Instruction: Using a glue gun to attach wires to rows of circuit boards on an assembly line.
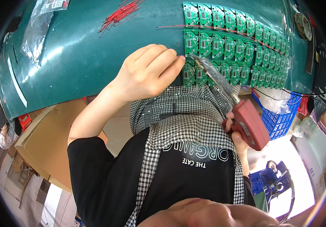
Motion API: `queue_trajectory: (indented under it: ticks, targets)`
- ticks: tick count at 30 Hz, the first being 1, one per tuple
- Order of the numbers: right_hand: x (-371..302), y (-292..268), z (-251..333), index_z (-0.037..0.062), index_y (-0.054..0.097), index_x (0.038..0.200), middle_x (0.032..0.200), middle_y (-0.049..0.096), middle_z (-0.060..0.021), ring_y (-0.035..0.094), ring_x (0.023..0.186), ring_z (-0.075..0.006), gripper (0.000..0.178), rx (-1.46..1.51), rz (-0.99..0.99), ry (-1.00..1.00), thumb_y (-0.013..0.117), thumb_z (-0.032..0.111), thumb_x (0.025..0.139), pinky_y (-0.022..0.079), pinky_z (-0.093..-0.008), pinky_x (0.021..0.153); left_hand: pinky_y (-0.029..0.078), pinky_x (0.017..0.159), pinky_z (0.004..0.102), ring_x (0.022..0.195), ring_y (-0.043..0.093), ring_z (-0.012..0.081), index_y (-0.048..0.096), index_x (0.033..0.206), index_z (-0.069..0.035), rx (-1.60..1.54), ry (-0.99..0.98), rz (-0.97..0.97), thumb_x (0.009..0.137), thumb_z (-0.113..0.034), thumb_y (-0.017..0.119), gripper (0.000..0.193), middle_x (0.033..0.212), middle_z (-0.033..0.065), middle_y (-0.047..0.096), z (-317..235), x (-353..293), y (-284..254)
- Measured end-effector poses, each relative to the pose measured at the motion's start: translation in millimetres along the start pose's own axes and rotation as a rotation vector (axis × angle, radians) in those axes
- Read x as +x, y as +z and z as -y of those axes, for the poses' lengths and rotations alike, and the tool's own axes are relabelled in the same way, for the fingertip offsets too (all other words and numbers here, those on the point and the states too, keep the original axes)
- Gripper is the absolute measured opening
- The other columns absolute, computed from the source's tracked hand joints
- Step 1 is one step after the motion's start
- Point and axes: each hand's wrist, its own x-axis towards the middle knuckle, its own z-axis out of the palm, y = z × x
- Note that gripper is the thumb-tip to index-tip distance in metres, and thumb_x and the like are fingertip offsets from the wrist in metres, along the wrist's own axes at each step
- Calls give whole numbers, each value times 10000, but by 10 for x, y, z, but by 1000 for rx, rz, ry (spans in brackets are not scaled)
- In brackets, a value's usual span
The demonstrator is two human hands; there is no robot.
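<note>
My left hand (149, 70) is closed in a pinch at the left end of the middle row of green circuit boards (204, 44). A speck of red shows at its fingertips, seemingly a red wire; the rest of it is hidden by the fingers. My right hand (238, 138), partly hidden, is wrapped round the red handle of a soldering gun (251, 123). The gun's long, grimy barrel slants up to the left over the nearest board row. Its tip ends close to my left fingertips, by a board corner. Whether tip and board touch I cannot tell.
Several red wires (166, 27) lie along the upper board rows. A loose bundle of red wires (121, 14) rests on the green tabletop (83, 56). Clear plastic bags (38, 34) lie at far left. A blue crate (284, 119) and a cardboard box (49, 140) stand below table level.
</note>
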Motion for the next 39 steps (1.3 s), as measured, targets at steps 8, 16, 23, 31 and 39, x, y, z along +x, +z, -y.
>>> queue_trajectory:
  ticks: [8, 16, 23, 31, 39]
  targets:
    - [29, 40, 43, -85, 414, 1162, 693, 546, -41, 481, 527, -87, 756, 85, -26, 42, 723, 399, 671, 385, -219, 534, 466, 521, 271, 648, 558, 185, 637, 821, -8, -3, -8, -4, 559, -4, 622, 262, 731, 63, 524, -3, -3, 11]
    - [80, 21, 82, -87, 434, 1158, 736, 576, -37, 486, 509, -85, 721, 16, 65, 38, 702, 390, 688, 391, -218, 557, 467, 523, 274, 647, 557, 188, 636, 815, -4, -17, -20, 20, 546, -23, 611, 271, 736, 67, 528, -9, 6, -5]
    - [44, 4, 5, -82, 432, 1169, 753, 588, -37, 499, 518, -80, 716, 7, 31, 10, 707, 359, 677, 419, -224, 572, 467, 522, 276, 643, 554, 191, 632, 805, 10, -6, 1, -3, 531, -34, 600, 279, 735, 72, 525, -10, 19, 0]
    - [12, -34, -26, -64, 412, 1169, 836, 604, -99, 492, 541, -98, 707, 115, 50, 58, 725, 331, 673, 415, -221, 547, 464, 518, 276, 643, 553, 191, 631, 806, 11, 9, 19, -15, 535, -22, 604, 275, 730, 72, 520, -1, 15, 22]
    - [-47, 15, -2, -3, 341, 1247, 1087, 524, -173, 492, 668, -129, 681, 259, -4, -19, 672, 323, 750, 414, -244, 597, 462, 513, 269, 652, 555, 192, 632, 800, 9, -1, 10, -2, 538, -25, 600, 266, 737, 71, 519, -12, 22, -10]
